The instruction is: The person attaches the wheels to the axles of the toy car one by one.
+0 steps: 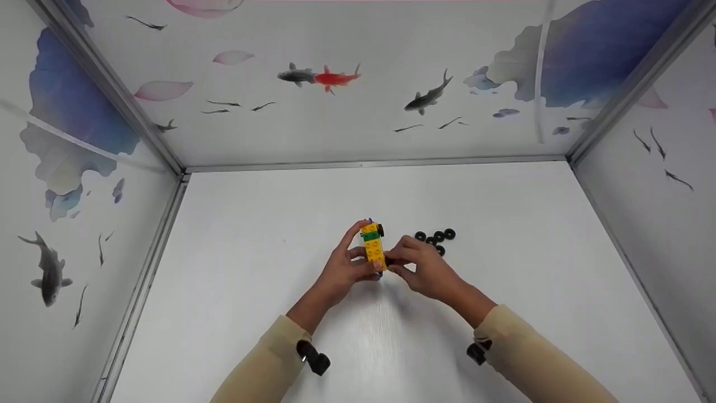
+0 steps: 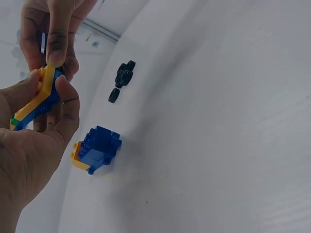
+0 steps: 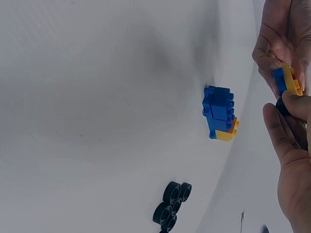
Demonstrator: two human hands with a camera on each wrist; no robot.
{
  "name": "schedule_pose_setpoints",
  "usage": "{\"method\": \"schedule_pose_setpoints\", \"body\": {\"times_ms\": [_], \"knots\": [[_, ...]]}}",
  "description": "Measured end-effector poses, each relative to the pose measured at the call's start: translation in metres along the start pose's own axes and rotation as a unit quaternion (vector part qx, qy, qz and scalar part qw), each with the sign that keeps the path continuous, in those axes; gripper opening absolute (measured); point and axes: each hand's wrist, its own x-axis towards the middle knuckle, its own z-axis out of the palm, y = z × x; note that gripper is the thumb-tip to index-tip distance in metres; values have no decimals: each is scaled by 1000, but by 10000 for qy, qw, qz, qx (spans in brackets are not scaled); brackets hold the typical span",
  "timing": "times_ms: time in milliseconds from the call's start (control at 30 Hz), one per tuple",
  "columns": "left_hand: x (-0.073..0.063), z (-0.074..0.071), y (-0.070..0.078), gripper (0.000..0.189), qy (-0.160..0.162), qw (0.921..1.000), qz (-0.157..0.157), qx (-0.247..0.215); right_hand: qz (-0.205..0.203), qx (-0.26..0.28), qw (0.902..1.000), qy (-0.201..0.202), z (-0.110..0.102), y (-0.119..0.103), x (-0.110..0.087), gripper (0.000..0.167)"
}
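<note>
Above white worktop [image 1: 358, 196], clasping yellow, green and blue block assembly [image 1: 372, 247] in left-hand grip [image 1: 339, 273] and pinching black wheel [image 3: 282, 106] at its side in right-hand grip [image 1: 428, 271]. Below, noting second block assembly [image 3: 221, 104] near loose black wheels [image 1: 439, 237]; farther back, fish-printed wall [image 1: 358, 129].

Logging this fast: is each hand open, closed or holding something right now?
Left hand: closed, holding the yellow, green and blue block piece.
Right hand: closed, pinching a black wheel at the piece's side.
</note>
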Motion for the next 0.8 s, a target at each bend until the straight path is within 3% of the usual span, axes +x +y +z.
{"method": "schedule_pose_setpoints", "body": {"times_ms": [500, 800], "knots": [[0, 1, 2, 96, -33, 10000, 1, -21, -95, -11, 10000, -15, -1, 0, 1, 30], [3, 3, 0, 99, 124, 9999, -49, 97, 43, 66, 10000, 60, 3, 6, 0, 31]]}}
